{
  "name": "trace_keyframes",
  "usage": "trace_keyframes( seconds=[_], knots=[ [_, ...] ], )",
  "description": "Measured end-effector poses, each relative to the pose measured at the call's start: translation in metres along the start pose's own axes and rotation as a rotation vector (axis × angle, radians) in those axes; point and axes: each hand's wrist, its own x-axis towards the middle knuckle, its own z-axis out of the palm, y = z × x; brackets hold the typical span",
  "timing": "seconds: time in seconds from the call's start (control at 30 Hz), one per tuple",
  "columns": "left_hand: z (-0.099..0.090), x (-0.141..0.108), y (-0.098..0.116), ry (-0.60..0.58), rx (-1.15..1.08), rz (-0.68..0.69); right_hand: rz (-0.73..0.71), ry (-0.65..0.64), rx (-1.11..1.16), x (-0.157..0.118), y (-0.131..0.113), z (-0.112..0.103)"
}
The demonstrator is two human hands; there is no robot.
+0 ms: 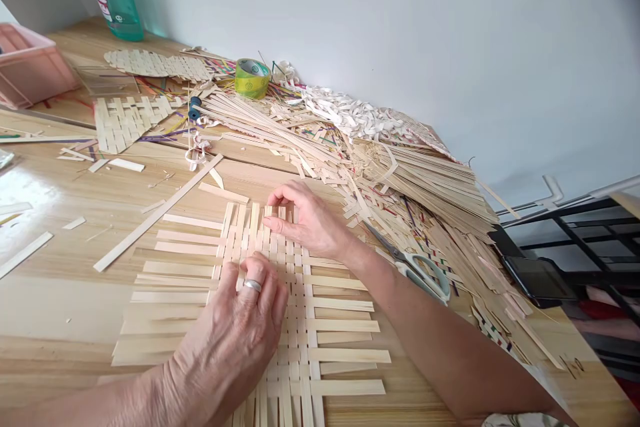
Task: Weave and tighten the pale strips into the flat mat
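Close to the near edge of the wooden table (50, 347), the curved, unclenched fingers of the left hand (225, 340) and right hand (307, 220) are pressed onto a half-woven bamboo-strip mat (340, 320), seemingly so its crossings stay tight; it is laid flat to take that pressure; loose strips (425, 187) are heaped beyond, with scissors (423, 273) kept within reach.

Pale bamboo-strip mat (297, 347), over-under weave, loose strip ends on both sides, lying flat.

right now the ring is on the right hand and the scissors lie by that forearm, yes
No, the ring is on the left hand, not the right hand, as the head view shows. The scissors do lie by the right forearm.
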Motion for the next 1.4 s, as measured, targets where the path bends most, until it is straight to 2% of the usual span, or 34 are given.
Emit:
trace_keyframes(
  seconds=[0.2,0.37,0.6,0.73,0.9,1.0,1.27,1.4],
  knots=[
    [0.002,0.0,0.001,0.021,-0.002,0.0,0.145,-0.123,0.287,0.007,0.003,-0.008],
    [0.004,0.001,0.0,0.064,-0.025,0.014,0.104,-0.202,0.345,0.011,0.004,-0.018],
    [0.002,-0.001,0.001,0.018,0.026,0.02,-0.007,-0.088,0.127,0.01,-0.004,-0.016],
    [0.002,-0.002,0.001,0.01,0.037,0.012,0.022,-0.038,0.164,0.009,-0.006,-0.012],
    [-0.001,0.001,-0.001,0.001,0.006,0.013,0.135,-0.07,0.386,0.009,-0.006,-0.006],
    [-0.002,0.001,-0.002,-0.005,-0.011,0.027,0.207,-0.093,0.442,0.009,-0.006,-0.003],
    [0.0,-0.004,0.0,0.044,-0.004,-0.047,0.205,-0.118,0.348,0.008,-0.003,0.0],
    [-0.001,-0.004,0.001,0.027,0.025,-0.061,0.208,-0.116,0.34,0.007,-0.003,0.001]
  ],
)
